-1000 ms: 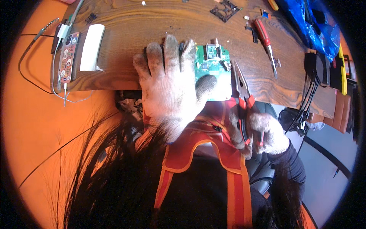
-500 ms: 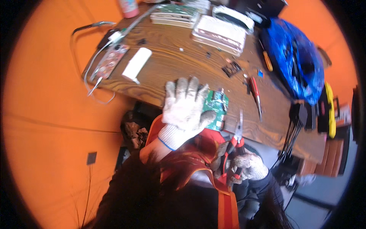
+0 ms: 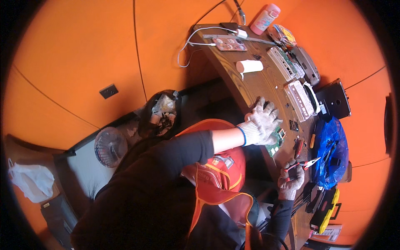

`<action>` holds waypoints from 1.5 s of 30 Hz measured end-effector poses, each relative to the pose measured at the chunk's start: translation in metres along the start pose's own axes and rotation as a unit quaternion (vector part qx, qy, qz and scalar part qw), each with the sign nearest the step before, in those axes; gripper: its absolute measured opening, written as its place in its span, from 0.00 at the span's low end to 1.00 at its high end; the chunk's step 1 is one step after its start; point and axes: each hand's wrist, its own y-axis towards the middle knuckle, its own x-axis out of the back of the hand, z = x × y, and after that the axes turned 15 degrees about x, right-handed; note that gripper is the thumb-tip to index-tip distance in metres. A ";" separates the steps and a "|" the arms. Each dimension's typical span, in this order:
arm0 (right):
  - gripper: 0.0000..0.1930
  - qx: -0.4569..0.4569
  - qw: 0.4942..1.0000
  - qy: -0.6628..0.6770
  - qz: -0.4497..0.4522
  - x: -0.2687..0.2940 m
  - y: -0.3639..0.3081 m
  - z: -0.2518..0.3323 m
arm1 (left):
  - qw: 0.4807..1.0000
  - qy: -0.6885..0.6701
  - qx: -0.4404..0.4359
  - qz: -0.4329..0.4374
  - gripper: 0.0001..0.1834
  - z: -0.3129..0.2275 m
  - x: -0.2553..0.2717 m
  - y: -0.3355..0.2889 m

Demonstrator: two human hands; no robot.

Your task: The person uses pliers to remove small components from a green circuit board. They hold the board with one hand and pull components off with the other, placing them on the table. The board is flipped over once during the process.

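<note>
My left hand [image 3: 263, 123], in a soiled white knit glove, lies flat with its fingers spread at the table's near edge. Under and beside it is a green circuit board [image 3: 273, 146], partly hidden by the palm. My right hand [image 3: 291, 183], gloved too, is closed around a pair of red-handled pliers [image 3: 307, 164]. The metal jaws point away from me, toward the blue plastic bag [image 3: 333, 156]. A screwdriver with a red handle [image 3: 299, 146] lies between the board and the pliers.
Opened white device housings [image 3: 299, 99], a black device [image 3: 334, 100] and a pink bottle [image 3: 265, 19] stand along the far side. A white cylinder [image 3: 250, 66] and a cabled phone [image 3: 230, 44] lie farther left. The yellow-and-black case [image 3: 328, 210] sits at the right end.
The whole view has turned and swung left. My right hand has raised the pliers from in front of the table edge toward the blue bag. My left hand stays by the circuit board.
</note>
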 end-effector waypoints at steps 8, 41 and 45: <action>0.16 0.020 0.992 -0.012 0.123 0.009 0.017 -0.004 | 0.999 0.014 0.017 0.026 0.43 -0.001 0.002 0.000; 0.16 0.023 0.996 -0.012 0.089 -0.008 0.015 -0.010 | 0.814 -0.148 -0.561 0.012 0.22 -0.020 0.214 -0.167; 0.16 0.008 0.994 -0.004 0.111 -0.008 0.016 -0.008 | 0.808 -0.168 -0.564 0.014 0.22 -0.020 0.208 -0.173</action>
